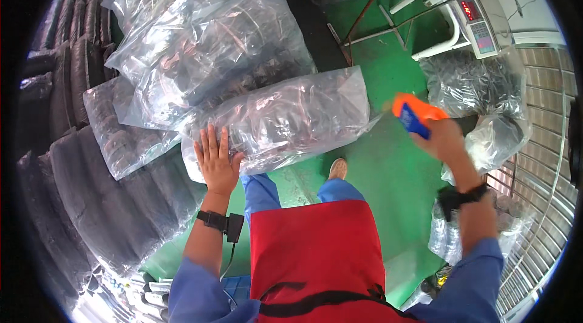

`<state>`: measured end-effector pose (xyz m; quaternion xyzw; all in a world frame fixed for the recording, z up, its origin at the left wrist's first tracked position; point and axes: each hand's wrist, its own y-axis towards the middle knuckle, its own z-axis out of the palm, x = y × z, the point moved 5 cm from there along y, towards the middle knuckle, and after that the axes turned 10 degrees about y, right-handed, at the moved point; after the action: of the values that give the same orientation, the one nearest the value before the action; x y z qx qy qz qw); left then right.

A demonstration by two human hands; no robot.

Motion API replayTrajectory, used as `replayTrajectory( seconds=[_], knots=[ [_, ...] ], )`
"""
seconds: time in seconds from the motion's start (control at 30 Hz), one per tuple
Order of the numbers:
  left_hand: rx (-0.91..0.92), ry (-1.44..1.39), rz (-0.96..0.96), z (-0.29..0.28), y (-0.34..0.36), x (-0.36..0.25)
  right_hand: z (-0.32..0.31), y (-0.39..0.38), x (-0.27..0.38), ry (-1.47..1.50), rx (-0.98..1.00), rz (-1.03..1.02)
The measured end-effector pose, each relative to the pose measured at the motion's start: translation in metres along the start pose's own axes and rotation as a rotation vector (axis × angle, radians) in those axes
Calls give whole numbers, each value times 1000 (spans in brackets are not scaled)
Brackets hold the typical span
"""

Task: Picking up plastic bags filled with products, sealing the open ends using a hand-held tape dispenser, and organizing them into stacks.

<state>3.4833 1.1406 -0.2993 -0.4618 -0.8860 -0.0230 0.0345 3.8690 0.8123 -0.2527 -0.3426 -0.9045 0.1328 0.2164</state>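
Note:
A clear plastic bag (285,116) full of bundled items lies in front of me, its narrow end pointing right. My left hand (215,162) rests flat on the bag's near left part, fingers stretched and slightly apart. Away to the right of the bag, in the air over the green floor, my right hand (444,139) is closed around an orange and blue hand-held tool (419,113). The tool's front points left toward the bag's end; its exact kind is not clear. What is packed inside the bag is blurred by the shiny film.
Larger filled plastic bags (206,37) are heaped behind, and dark wrapped bundles (121,183) stack up at left. A digital scale (477,22) stands at the far right beside a white frame. More filled bags (480,86) lie along the right, near a metal rail fence (546,116).

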Motion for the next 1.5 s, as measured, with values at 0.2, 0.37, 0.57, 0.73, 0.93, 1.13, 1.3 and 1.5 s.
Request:
replayTrajectory(
  seconds=[0.2,0.37,0.57,0.73,0.93,1.13,1.3,1.5],
  knots=[
    [60,-305,238,-38,29,-85,107,64,91,85,-111,-79],
    [31,-356,315,-20,88,-126,118,37,64,233,-36,95],
    [220,-152,-67,-10,50,39,115,-5,4,518,-54,534],
    [137,-443,-407,29,11,132,110,84,-1,684,-293,531],
    [407,-1597,-933,93,-6,156,140,138,1,570,-341,449],
    [332,-1240,-1137,75,-91,140,199,76,-75,743,-113,616],
    [562,-2035,-1408,69,-139,101,224,25,-50,1661,-233,714],
    [439,-2053,-1536,62,-204,90,162,49,61,1613,233,437]
  ],
)
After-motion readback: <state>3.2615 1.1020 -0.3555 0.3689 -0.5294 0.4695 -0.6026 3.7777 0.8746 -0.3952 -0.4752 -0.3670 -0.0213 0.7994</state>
